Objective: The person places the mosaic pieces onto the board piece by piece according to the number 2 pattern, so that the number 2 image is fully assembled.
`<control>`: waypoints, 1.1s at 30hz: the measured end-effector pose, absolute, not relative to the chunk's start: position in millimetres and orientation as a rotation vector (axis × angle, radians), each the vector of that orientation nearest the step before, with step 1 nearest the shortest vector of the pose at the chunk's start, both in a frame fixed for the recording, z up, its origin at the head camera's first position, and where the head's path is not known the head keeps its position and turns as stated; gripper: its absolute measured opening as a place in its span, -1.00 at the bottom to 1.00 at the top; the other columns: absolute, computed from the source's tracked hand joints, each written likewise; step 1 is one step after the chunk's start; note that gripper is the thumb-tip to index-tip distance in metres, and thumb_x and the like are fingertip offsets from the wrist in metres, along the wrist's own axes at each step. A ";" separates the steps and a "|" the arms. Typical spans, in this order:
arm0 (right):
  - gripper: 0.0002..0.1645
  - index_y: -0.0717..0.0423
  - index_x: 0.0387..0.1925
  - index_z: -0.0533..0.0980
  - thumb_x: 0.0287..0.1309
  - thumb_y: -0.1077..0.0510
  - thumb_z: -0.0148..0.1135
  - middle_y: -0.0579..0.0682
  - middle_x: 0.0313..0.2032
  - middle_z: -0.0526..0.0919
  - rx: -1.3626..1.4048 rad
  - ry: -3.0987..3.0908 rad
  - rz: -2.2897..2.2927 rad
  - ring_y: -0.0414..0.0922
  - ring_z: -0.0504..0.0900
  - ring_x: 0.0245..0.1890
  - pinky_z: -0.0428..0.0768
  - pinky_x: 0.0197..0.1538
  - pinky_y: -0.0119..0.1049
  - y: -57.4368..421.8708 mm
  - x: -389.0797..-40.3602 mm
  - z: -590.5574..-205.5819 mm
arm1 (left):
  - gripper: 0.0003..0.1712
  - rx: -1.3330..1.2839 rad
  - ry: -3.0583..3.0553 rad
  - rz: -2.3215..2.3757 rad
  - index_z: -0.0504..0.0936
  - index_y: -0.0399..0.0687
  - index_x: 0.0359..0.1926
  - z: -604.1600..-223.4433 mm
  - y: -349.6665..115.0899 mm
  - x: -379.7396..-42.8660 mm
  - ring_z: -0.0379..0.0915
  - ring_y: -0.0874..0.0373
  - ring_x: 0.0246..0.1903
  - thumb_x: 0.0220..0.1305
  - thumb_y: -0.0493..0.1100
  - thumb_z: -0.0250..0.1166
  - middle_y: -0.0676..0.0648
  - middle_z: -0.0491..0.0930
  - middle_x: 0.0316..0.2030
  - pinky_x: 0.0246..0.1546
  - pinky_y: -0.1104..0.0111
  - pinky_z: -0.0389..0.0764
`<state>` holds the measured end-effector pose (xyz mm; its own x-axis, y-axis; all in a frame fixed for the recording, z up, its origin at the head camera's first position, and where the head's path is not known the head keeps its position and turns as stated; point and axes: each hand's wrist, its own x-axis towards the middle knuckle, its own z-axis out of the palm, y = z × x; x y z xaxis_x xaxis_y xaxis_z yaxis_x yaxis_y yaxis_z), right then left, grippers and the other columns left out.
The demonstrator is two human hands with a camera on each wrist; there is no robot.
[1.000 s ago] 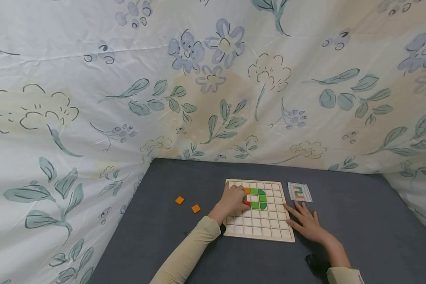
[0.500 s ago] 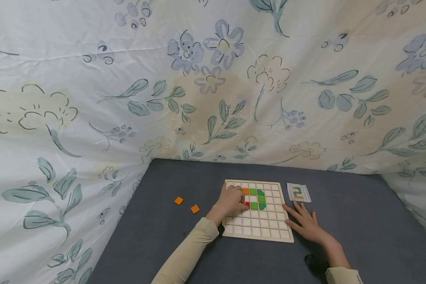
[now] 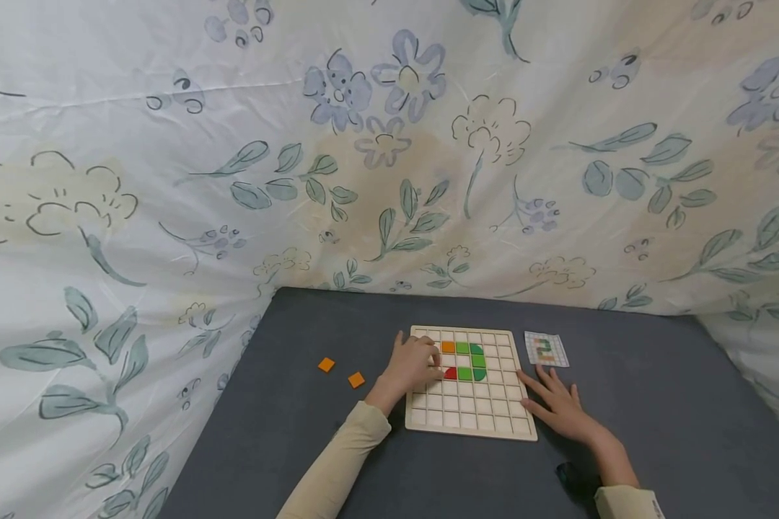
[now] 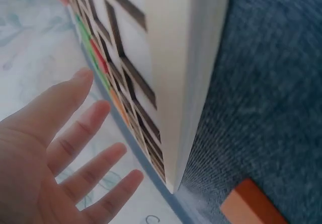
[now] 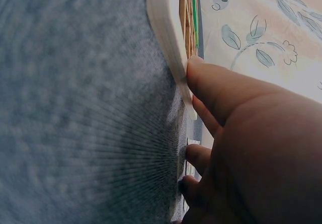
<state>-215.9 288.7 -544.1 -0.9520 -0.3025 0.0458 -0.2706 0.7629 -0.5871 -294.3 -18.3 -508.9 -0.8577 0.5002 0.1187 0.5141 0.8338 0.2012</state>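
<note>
A wooden grid board (image 3: 464, 419) lies on the dark table. In its cells sit an orange square tile (image 3: 448, 347), a red tile (image 3: 451, 373) with a rounded corner, and several green tiles (image 3: 465, 374). My left hand (image 3: 412, 361) is over the board's left side. Its fingers (image 4: 83, 128) are spread and loosely bent in the left wrist view, with nothing between them. My right hand (image 3: 558, 407) rests at the board's right edge, fingers fairly straight. In the right wrist view its thumb (image 5: 216, 83) touches the board's rim (image 5: 168, 38).
Two loose orange square tiles, one farther left (image 3: 327, 365) and one nearer the board (image 3: 356, 380), lie on the table (image 3: 285, 432). Past my right fingertips is a small printed pattern card (image 3: 546, 349). Floral fabric (image 3: 389, 166) hangs behind the table.
My left hand has shifted left, away from the tiles, uncovering more of the orange and red ones. My right hand stays at the board's edge.
</note>
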 end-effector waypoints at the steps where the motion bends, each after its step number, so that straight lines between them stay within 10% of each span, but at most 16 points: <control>1: -0.30 0.06 0.35 0.20 0.25 -0.06 0.08 0.42 0.36 -0.07 -0.469 2.901 -0.951 0.50 -0.22 0.30 -0.37 0.08 0.56 288.9 -216.2 -544.3 | -0.82 -0.813 -2.946 -0.355 0.64 0.29 -0.48 -508.6 -19.3 -294.2 0.40 0.06 0.05 0.04 0.18 0.35 0.08 0.52 0.05 0.29 -0.20 0.01; 33: -0.30 0.05 0.36 0.19 0.25 -0.06 0.08 0.41 0.36 -0.07 -0.452 2.902 -0.951 0.47 -0.24 0.32 -0.38 0.10 0.54 288.6 -214.6 -544.2 | -0.83 -0.710 -2.881 -0.570 0.62 0.26 -0.42 -498.8 -81.1 -272.9 0.38 -0.03 0.11 0.04 0.15 0.36 0.02 0.49 0.11 0.28 -0.23 0.01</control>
<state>-214.6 288.6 -544.2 -0.9558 -0.2915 0.0391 -0.2581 0.7676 -0.5866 -272.9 -81.1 -498.8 -0.8826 0.4240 0.2029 0.4693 0.8190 0.3301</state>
